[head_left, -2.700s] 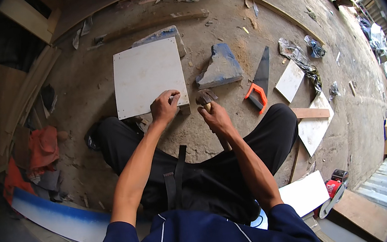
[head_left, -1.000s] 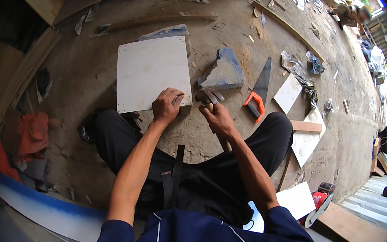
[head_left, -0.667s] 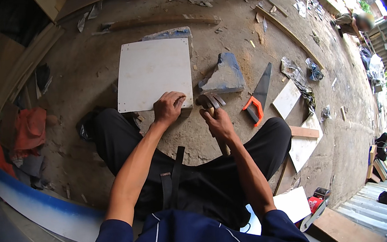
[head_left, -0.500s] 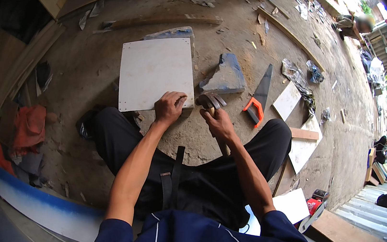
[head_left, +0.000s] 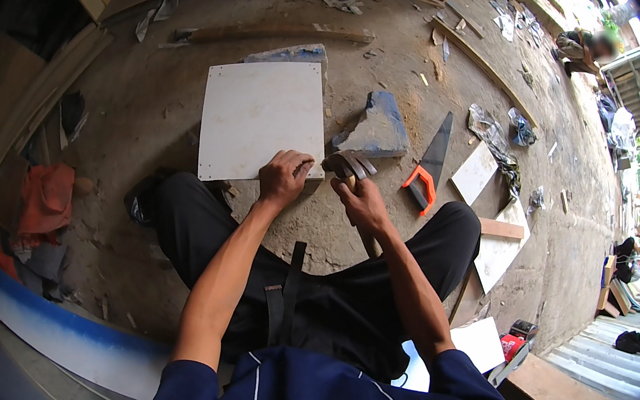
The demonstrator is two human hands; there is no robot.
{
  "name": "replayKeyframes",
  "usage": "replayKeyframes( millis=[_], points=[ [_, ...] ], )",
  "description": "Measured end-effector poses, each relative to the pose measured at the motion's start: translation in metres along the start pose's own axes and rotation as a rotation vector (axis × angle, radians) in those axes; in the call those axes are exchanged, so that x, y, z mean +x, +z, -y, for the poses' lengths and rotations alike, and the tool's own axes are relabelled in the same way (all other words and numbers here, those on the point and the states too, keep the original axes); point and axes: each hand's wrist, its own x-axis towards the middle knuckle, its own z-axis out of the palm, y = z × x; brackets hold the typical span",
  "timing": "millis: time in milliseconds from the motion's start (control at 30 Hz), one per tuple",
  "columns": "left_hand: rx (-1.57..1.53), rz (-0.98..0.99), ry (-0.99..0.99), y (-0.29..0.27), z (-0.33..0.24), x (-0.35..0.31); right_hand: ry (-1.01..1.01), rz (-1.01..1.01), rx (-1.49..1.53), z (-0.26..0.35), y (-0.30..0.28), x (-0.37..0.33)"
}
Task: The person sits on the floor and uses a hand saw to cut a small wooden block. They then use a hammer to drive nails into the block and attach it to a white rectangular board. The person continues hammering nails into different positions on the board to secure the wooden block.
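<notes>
A white square board (head_left: 261, 119) with small dark marks at its corners lies raised off the ground before me. My left hand (head_left: 284, 179) rests on its near edge by the right corner, thumb and fingers pinched together. Anything between those fingertips is too small to make out. Just right of that corner, my right hand (head_left: 362, 204) grips a claw hammer (head_left: 351, 165) close under its head, the handle pointing back toward me. The hammer head is beside the board's corner, slightly apart from my left fingers.
Right of the board sits a blue-grey broken block (head_left: 377, 130); another block (head_left: 294, 54) shows behind the board. A handsaw (head_left: 437, 150) with an orange-black handle lies farther right, near white board offcuts (head_left: 473, 173) and crumpled plastic (head_left: 494, 131). A wooden strip (head_left: 279, 32) lies beyond.
The view has shifted slightly. Both hands keep nearly the same pose, with the hammer still held beside the board's corner.
</notes>
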Motion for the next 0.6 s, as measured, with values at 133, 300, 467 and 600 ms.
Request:
replayKeyframes(
  millis=[133,300,467,600],
  points=[
    [-0.006,-0.034,0.037,0.0,0.002,-0.001,-0.025,0.029,-0.059,0.02,-0.004,0.005],
    [0.01,-0.049,0.053,0.0,0.002,-0.002,-0.094,0.019,-0.084,0.036,0.001,0.006],
    [0.06,-0.061,0.063,0.002,0.0,-0.003,-0.096,0.01,-0.105,0.037,0.01,0.007],
    [0.096,-0.055,0.071,0.0,0.001,-0.003,0.066,0.053,-0.137,0.052,0.007,0.011]
  ],
)
